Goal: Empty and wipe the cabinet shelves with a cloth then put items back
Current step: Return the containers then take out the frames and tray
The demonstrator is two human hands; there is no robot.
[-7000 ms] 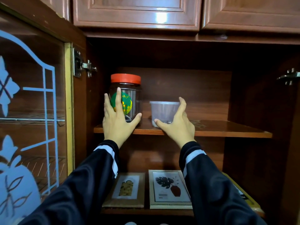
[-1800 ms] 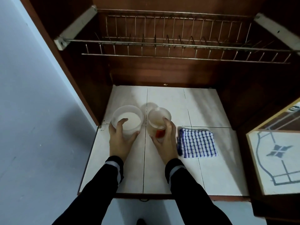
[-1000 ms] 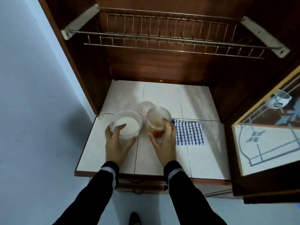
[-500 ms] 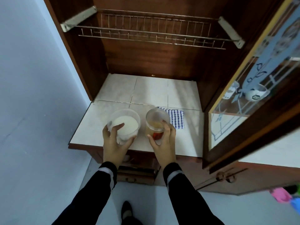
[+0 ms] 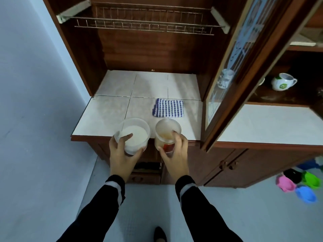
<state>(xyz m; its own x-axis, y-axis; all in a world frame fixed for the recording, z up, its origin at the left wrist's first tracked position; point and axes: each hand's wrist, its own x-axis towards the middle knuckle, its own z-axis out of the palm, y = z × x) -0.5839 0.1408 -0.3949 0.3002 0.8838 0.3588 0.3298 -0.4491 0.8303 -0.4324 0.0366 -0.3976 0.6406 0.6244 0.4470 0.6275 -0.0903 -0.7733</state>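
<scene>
My left hand (image 5: 120, 154) grips a clear plastic tub (image 5: 134, 133) with a white lid. In my right hand (image 5: 175, 152) is a clear jar (image 5: 167, 131) with brownish contents and a red label. Both containers are held in the air over the front edge of the tiled counter (image 5: 104, 116). A folded blue-and-white checked cloth (image 5: 168, 110) lies on the tiles just beyond the jar.
A wire dish rack (image 5: 145, 23) hangs above the counter inside the wooden cabinet. A glass-panelled door (image 5: 232, 67) stands open at right. White mugs (image 5: 283, 82) sit on a shelf at right. Coloured plastic items (image 5: 297, 184) lie on the floor, lower right.
The tub and jar, held on the counter earlier, have been lifted and drawn back to its front edge. The view has pulled away from the cabinet; the cloth stays put.
</scene>
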